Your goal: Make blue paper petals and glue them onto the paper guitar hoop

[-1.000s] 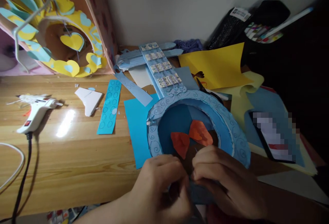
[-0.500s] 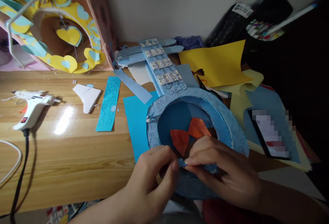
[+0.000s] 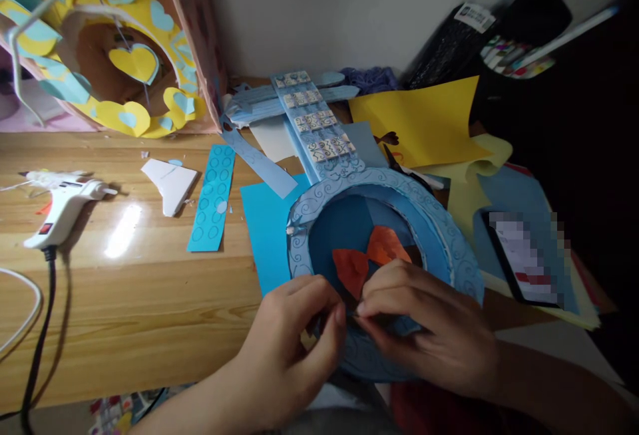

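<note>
Over the near side of a round blue paper ring (image 3: 300,249) with swirl drawings, my left hand (image 3: 294,332) and my right hand (image 3: 434,328) meet fingertip to fingertip. Both are closed in a pinch. A thin sliver of what was a small blue paper piece shows at my right fingertips. Whatever my left fingers hold is hidden behind them. Just beyond the hands, an orange paper bow (image 3: 351,271) lies within the ring's opening, its right lobe partly covered by my right hand. A blue strip with patterned white blocks (image 3: 319,119) extends from the ring's far side.
On the left lie a white glue gun (image 3: 64,205) with its cord, a white offcut (image 3: 172,185) and a turquoise strip with drawn circles (image 3: 212,199). A heart-decorated box (image 3: 142,119) stands behind. Yellow paper (image 3: 419,119), scissors (image 3: 399,162) and a phone (image 3: 522,259) are right.
The small blue paper piece between my fingertips now shows only as a thin edge. My hands have shifted very slightly; the ring and bow stay nearly in place.
</note>
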The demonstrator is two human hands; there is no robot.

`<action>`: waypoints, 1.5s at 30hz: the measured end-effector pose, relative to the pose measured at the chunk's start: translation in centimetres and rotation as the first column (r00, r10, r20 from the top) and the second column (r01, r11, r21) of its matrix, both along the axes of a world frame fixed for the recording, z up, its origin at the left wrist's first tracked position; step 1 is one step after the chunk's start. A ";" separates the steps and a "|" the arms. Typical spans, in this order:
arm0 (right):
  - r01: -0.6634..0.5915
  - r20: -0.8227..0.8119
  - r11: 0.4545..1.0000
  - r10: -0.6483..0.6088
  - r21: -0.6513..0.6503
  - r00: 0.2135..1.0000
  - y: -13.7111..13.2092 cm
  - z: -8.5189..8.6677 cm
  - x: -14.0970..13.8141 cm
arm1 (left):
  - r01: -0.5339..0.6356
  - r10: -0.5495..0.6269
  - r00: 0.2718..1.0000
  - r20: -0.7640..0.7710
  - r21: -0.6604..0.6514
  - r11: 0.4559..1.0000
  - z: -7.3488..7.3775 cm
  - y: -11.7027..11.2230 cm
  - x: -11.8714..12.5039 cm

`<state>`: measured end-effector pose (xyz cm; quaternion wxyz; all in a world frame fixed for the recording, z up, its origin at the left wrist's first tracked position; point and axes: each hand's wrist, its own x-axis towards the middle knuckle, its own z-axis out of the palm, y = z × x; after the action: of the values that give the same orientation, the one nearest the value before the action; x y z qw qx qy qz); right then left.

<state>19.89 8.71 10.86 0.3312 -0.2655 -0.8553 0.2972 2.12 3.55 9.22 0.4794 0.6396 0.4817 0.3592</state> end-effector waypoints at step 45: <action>-0.064 0.045 0.993 0.069 -0.095 0.997 0.9 0.6 -0.4 | -0.068 0.314 0.872 0.375 -0.542 0.837 -0.2 0.6 -0.7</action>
<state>19.47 9.63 11.42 0.2877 -0.2590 -0.8565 0.3413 1.47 4.12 9.06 0.6905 0.3350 0.4985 0.4031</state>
